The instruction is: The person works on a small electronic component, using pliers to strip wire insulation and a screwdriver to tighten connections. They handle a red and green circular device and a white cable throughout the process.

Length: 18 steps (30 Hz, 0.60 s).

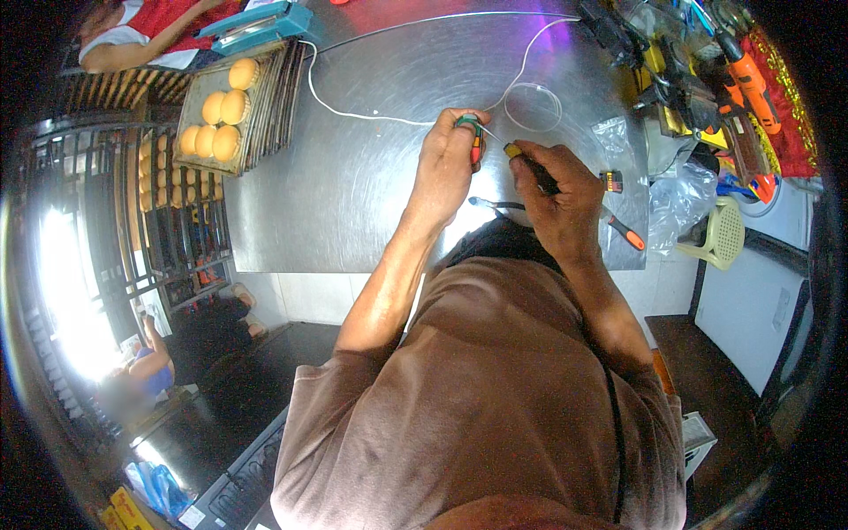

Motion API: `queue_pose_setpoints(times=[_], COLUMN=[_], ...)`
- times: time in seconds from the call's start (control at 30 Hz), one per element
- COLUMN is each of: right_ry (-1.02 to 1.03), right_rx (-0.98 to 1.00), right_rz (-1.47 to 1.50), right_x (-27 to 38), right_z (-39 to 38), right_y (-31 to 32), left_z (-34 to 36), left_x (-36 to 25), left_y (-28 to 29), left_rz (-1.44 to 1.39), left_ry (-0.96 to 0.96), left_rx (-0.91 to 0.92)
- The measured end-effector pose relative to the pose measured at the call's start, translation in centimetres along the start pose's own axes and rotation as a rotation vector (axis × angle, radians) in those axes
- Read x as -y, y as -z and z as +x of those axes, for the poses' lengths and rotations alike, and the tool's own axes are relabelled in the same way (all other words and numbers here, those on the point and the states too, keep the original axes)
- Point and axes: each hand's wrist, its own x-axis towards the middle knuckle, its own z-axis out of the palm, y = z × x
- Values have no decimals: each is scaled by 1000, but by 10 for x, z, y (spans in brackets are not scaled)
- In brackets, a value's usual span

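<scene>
My left hand is closed around a small green, red and orange plug-like part above the steel table. My right hand grips a slim screwdriver with a yellow and black handle, its thin shaft pointing into the part in my left hand. A white cable runs from that part across the table toward the back. Both hands are close together near the table's middle.
An orange-handled screwdriver and a small dark piece lie right of my hands. A tray of round buns sits at back left beside a teal box. Tools and an orange drill crowd the back right. Another person's arm rests at top left.
</scene>
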Motion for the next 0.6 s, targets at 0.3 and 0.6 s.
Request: queue_pose_setpoints(times=[0.3, 0.6], right_ry=[-30, -38], right_rx=[27, 12], right_rz=[-28, -34], right_x=[-3, -4], right_z=[-1, -2], right_y=[-3, -2], left_z=[1, 2], left_x=[3, 10], left_y=[1, 6], left_rz=[26, -52], left_ry=[35, 93], left_rx=[-2, 27])
